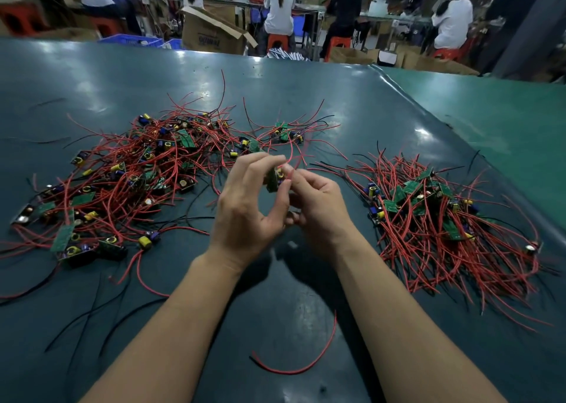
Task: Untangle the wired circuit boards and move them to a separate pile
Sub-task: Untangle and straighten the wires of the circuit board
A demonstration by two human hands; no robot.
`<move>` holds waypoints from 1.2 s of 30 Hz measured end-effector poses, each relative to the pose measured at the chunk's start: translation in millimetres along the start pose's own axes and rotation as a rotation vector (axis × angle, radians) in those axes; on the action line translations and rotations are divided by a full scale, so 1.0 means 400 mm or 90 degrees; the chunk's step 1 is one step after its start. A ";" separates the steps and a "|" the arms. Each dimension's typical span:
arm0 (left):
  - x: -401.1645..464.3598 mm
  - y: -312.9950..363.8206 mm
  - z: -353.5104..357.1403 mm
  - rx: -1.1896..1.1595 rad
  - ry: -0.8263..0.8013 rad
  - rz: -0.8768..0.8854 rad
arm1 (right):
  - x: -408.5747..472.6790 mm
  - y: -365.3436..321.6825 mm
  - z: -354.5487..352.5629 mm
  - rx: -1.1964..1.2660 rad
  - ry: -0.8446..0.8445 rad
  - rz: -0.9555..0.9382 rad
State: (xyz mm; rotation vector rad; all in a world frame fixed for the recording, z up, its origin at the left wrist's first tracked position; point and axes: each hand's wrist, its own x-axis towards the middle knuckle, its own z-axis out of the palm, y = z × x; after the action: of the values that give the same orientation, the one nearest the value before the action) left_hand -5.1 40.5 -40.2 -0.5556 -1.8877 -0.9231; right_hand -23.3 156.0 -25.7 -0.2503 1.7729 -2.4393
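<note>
While both hands pinch it, the green circuit board (272,179) trails red wires.

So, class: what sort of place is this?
Probably an electronics assembly workshop: heaps of red-wired circuit boards on a green bench, with seated workers at benches behind.

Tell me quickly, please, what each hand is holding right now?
Left hand: holds a circuit board.
Right hand: pinches a red wire beside that board.
</note>
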 end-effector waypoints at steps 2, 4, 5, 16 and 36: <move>-0.007 -0.013 -0.004 -0.015 -0.002 -0.055 | 0.003 0.004 -0.011 -0.100 0.041 -0.024; -0.015 -0.027 -0.008 -0.034 -0.023 -0.126 | 0.004 0.008 -0.012 -0.134 0.069 -0.032; -0.017 -0.033 -0.009 -0.042 -0.042 -0.163 | 0.006 0.011 -0.010 -0.133 0.075 -0.034; 0.003 -0.049 -0.011 -0.314 -0.050 -0.536 | 0.011 0.019 -0.004 -0.056 0.017 -0.030; 0.017 -0.066 0.020 -0.517 0.011 -0.617 | 0.020 0.014 -0.011 0.075 0.132 -0.003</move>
State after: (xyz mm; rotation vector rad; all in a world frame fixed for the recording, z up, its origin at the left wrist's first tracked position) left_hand -31.0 30.4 -46.2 -0.0224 -1.6774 -2.3533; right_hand -31.9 157.0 -31.8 0.0095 1.6935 -2.6461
